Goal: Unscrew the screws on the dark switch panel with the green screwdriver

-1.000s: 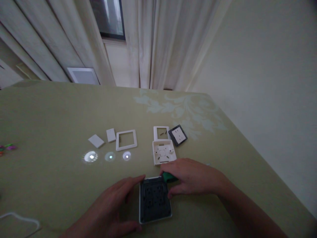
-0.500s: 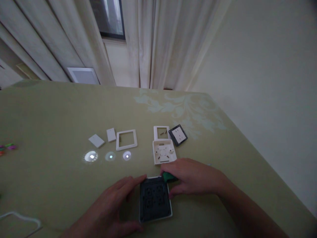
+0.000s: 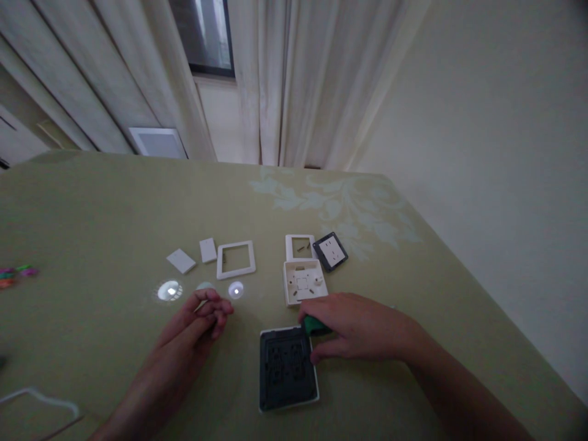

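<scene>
A switch plate with a dark back and white rim (image 3: pixel 287 370) lies face down near the table's front edge. My right hand (image 3: pixel 353 324) is at its upper right corner, closed round a green object (image 3: pixel 316 326) mostly hidden by the fingers; its thumb is by the plate's right edge. To the left, apart from the plate, my left hand (image 3: pixel 197 321) is raised with fingers curled and thumb pressed to them; what they hold, if anything, is hidden. Just beyond my right hand sits an open white wall box (image 3: pixel 303 280).
Behind the box are a small white frame (image 3: pixel 289 247), screws (image 3: pixel 301 248) and a black-edged socket (image 3: pixel 332 251). Farther left lie a larger white frame (image 3: pixel 251 257) and two white rocker covers (image 3: pixel 207 250). Colourful bits (image 3: pixel 16 275) and a white cable (image 3: pixel 41 401) are far left.
My left hand has let go of the switch plate's left side, moved up and left, and curled its fingers. The right hand and the plate have hardly moved.
</scene>
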{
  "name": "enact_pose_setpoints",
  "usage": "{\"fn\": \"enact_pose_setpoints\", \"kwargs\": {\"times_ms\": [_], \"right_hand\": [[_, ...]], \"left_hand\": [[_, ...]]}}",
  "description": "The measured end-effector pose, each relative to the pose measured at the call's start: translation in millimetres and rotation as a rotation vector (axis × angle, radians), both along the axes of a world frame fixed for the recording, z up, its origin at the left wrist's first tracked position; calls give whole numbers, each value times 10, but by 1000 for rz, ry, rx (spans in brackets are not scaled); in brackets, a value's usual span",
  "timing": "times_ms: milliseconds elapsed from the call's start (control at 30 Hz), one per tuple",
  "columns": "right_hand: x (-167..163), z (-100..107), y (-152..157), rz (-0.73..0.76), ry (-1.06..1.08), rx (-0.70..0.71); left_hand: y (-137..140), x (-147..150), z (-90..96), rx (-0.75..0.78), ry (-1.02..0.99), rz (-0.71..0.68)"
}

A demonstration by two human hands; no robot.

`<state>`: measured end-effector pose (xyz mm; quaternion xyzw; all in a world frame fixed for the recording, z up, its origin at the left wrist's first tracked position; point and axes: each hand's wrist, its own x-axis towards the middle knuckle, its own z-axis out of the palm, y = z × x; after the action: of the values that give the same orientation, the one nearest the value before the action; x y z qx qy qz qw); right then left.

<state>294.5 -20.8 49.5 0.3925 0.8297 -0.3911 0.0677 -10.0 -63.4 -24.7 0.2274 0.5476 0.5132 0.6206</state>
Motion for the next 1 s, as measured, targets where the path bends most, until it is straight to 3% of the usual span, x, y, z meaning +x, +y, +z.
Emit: {"fn": "enact_pose_setpoints", "kwargs": {"times_ms": [400, 633, 833, 1000], "right_hand": [[-7, 7, -12, -10, -28, 19], [-14, 20, -13, -7, -46, 31], [-21, 21, -23, -15, -50, 35], [-15, 6, -23, -10, -66, 50]], "left_hand": [[-60, -127, -26, 150, 75, -419], [-37, -151, -75, 251, 105, -459], [-63, -71, -61, 533, 331, -604], [-145, -1, -71, 564, 509, -680]]}}
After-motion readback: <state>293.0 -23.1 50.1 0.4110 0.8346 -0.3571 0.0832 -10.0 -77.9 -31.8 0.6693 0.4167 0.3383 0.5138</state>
